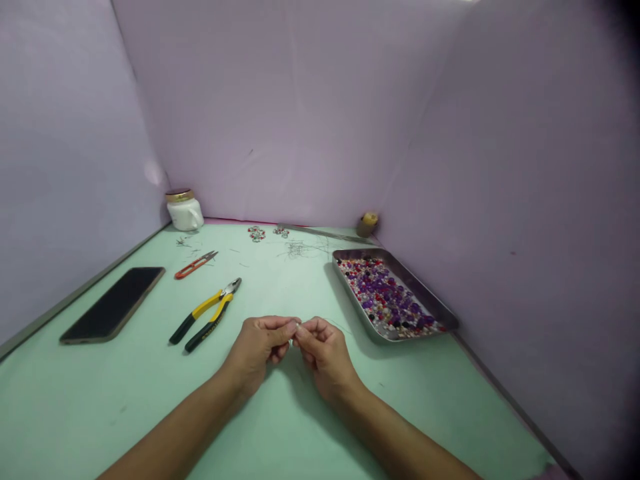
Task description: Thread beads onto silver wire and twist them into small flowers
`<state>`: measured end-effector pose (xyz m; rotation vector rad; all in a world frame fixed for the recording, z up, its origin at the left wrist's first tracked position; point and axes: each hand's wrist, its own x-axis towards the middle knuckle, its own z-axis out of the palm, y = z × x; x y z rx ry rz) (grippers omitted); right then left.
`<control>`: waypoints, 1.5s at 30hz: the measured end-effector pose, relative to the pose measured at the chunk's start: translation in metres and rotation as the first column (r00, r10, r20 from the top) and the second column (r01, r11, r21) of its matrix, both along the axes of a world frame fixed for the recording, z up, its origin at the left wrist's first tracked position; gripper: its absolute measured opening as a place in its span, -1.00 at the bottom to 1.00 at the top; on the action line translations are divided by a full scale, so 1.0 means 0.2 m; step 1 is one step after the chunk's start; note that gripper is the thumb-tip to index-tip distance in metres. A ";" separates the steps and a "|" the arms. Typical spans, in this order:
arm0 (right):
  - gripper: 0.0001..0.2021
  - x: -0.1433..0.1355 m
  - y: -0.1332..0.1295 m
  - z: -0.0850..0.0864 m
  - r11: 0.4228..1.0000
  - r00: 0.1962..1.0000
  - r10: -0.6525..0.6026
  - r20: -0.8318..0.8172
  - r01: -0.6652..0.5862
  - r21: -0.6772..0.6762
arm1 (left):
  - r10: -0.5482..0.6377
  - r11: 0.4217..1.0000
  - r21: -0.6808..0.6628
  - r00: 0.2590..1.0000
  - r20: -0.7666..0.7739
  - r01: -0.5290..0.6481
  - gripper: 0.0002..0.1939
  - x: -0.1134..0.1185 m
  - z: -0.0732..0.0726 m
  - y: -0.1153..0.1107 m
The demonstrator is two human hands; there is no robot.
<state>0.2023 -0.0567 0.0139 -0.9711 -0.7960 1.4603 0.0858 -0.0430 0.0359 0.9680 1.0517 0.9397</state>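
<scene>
Hands together, fingertips nearly meeting

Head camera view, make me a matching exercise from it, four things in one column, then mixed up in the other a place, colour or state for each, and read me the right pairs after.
Column one
1. Left hand
2. Pliers
3. Tray
4. Phone

Column two
A. Dark-faced, lying flat left of the yellow tool
B. Holding purple, red and pale beads
C. Thumb and fingers pinched, close beside the right hand
D. Yellow and black handles

Right pairs: 1-C, 2-D, 3-B, 4-A.
</scene>
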 end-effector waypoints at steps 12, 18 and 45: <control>-0.82 -0.02 -0.05 0.01 0.963 0.970 0.027 0.243 -0.090 0.254 | 0.217 0.969 0.157 0.962 -0.164 -0.191 -0.79 0.03 0.03 -0.03; -0.69 0.01 -0.05 -0.02 0.883 0.847 0.014 0.531 -0.260 0.391 | 0.264 0.952 0.194 0.956 -0.129 -0.237 -0.85 0.00 0.02 0.00; -0.81 0.05 -0.04 0.02 0.744 0.530 -0.340 0.777 -0.353 0.567 | 0.248 0.968 0.045 0.968 -0.028 -0.247 -0.86 0.00 0.03 0.00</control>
